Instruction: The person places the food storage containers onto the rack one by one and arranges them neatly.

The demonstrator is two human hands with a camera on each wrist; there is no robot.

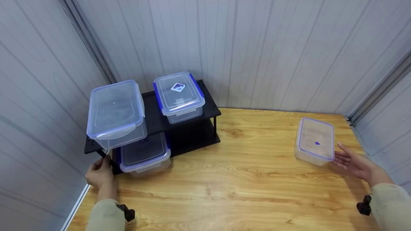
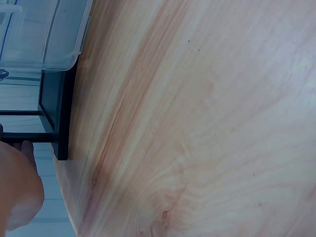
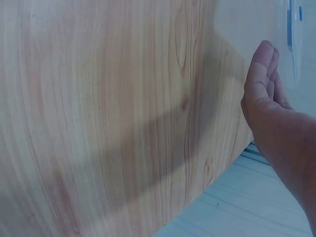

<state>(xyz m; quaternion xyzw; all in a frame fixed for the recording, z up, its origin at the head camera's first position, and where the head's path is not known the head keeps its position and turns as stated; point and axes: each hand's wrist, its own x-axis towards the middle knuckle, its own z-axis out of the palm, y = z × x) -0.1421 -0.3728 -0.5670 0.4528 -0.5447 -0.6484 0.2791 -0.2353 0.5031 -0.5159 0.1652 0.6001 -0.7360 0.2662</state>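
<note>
At the front left corner of a black two-tier rack, my left hand grips the upright post; its fingertips are partly hidden behind it. My right hand is beside a clear lidded container with a blue-edged lid, standing on the table at the right. Its straight fingers are at the container's side; the right wrist view shows the hand against the clear wall, curled round nothing. A large clear container and a smaller blue-clipped one stand on the rack's top tier.
Another clear container sits on the lower tier, its front end jutting out past the rack. The wooden table meets white panel walls at the back and both sides.
</note>
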